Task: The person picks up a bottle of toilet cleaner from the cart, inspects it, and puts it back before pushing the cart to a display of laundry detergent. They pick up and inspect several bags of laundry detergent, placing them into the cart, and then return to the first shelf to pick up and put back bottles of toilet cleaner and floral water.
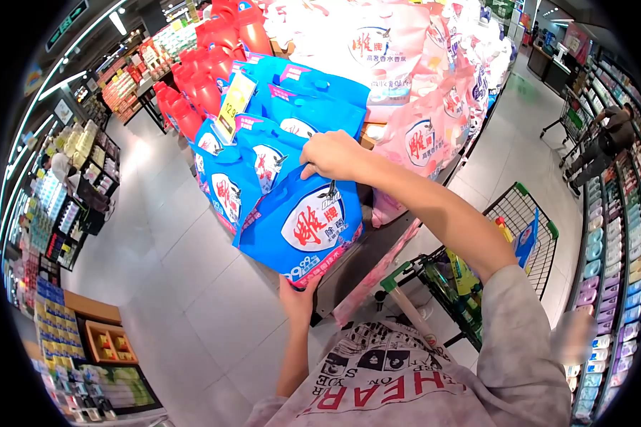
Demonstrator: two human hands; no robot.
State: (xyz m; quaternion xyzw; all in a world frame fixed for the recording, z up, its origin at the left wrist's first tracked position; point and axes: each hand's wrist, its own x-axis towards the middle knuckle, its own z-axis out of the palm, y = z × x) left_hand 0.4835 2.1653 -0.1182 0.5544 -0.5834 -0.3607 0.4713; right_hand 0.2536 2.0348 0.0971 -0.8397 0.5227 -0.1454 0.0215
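Note:
A blue detergent bag with white and red lettering is tilted at the near corner of the display. My right hand grips its top edge, fingers closed over it. Under its bottom edge is my left hand, with the fingers partly hidden by the bag. More blue bags stand right behind it, and a yellow price tag rises among them.
Red bottles and pink bags fill the rest of the display. A shopping cart with goods stands at my right. One person is by the right shelves, another at the far left.

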